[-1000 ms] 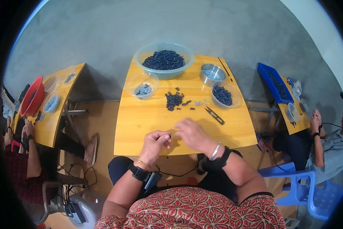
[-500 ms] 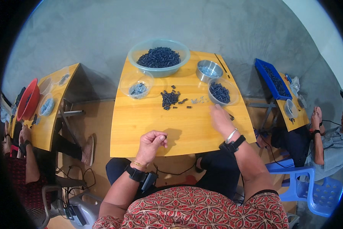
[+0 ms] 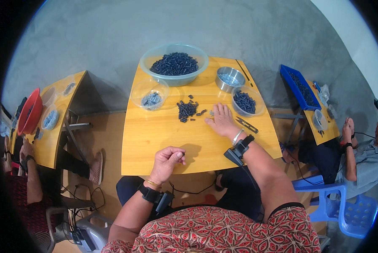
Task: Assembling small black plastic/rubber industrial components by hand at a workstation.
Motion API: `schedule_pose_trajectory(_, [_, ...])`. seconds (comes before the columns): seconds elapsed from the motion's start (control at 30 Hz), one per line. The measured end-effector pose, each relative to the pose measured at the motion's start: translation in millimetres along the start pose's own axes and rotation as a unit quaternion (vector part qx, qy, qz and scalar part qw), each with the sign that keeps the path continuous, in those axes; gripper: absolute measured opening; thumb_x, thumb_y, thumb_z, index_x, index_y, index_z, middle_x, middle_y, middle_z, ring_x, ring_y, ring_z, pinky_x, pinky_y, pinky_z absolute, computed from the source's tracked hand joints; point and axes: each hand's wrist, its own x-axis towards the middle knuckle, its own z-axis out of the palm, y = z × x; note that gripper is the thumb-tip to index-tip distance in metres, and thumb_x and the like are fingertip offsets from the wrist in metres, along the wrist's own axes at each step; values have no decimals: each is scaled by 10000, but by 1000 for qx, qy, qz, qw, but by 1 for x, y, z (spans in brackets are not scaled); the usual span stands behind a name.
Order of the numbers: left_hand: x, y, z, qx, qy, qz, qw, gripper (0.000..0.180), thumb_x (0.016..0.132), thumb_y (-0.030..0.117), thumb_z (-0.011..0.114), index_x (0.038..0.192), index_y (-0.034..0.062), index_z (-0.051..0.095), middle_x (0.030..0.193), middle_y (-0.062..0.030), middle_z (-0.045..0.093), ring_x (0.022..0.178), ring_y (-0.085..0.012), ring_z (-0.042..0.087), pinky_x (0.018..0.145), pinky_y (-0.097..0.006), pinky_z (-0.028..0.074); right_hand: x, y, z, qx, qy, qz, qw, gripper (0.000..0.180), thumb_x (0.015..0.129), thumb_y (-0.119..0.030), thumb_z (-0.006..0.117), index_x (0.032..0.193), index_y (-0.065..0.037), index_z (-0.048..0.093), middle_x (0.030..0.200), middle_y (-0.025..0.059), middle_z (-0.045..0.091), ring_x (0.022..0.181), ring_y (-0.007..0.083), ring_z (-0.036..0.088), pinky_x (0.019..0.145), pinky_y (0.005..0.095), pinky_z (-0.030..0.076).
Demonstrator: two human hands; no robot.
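Observation:
My left hand (image 3: 168, 162) is closed above the table's near edge, thumb and forefinger pinching a small black piece (image 3: 183, 154) that is mostly hidden. My right hand (image 3: 222, 121) reaches palm down over the table, fingers stretched out, on a few small shiny bits (image 3: 211, 113) that it partly covers. Left of it lies a loose pile of small black tubular pieces (image 3: 186, 111). A clear bowl of similar black pieces (image 3: 259, 101) stands just right of my fingers. Black thread snips (image 3: 247, 125) rest between that bowl and my right wrist.
At the back of the yellow table (image 3: 155, 143) stands a large pale basin (image 3: 203, 69) heaped with black pieces. A steel bowl (image 3: 231, 87) and a clear bowl (image 3: 137, 95) hold small shiny bits. People sit at side tables with a red basin (image 3: 37, 107) and a blue tray (image 3: 296, 95).
My right hand has moved left from the clear bowl of black pieces onto the shiny bits, its fingers now spread, uncovering the snips. My left hand has barely moved.

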Motion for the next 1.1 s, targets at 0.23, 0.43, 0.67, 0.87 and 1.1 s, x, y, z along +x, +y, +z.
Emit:
schedule_pose_trajectory(0.23, [-1,-1,0,5,7,7,1000,126,868,62,523,930,-25,590,775,-57,602,675,-115,564,655,-241,477,2,-40,12,7,19,13,1000,780,832,-520,393,1330,51,205,1396,254,147,1299,411,89,1059,458,62])
schedule_pose_trajectory(0.43, [-1,-3,-2,-22,26,9,999,150,882,77,504,946,-27,589,748,-40,575,656,-115,555,636,-255,480,7,2,16,254,254,-25,933,572,839,-347,500,1249,33,375,1293,243,368,1218,318,347,986,361,293])
schedule_pose_trajectory(0.67, [1,-3,-4,-112,13,-5,994,163,882,90,509,962,-25,593,764,-35,557,670,-115,546,624,-249,469,-21,34,7,313,210,-10,926,200,767,-79,575,953,-6,583,784,137,621,714,216,599,650,311,465])
schedule_pose_trajectory(0.87, [0,-4,-6,-50,14,-8,999,165,874,59,510,999,-27,577,845,-57,579,728,-119,530,684,-289,485,-24,-6,-10,271,153,-91,946,78,758,-42,557,821,2,543,721,160,586,677,282,588,610,340,458])
schedule_pose_trajectory(1.1, [2,-3,-4,-56,11,-15,998,163,868,45,514,1003,-22,576,851,-54,582,740,-119,535,697,-291,489,-26,-34,-11,222,102,-121,962,77,761,-55,560,799,-4,517,751,173,582,727,339,570,648,382,456])
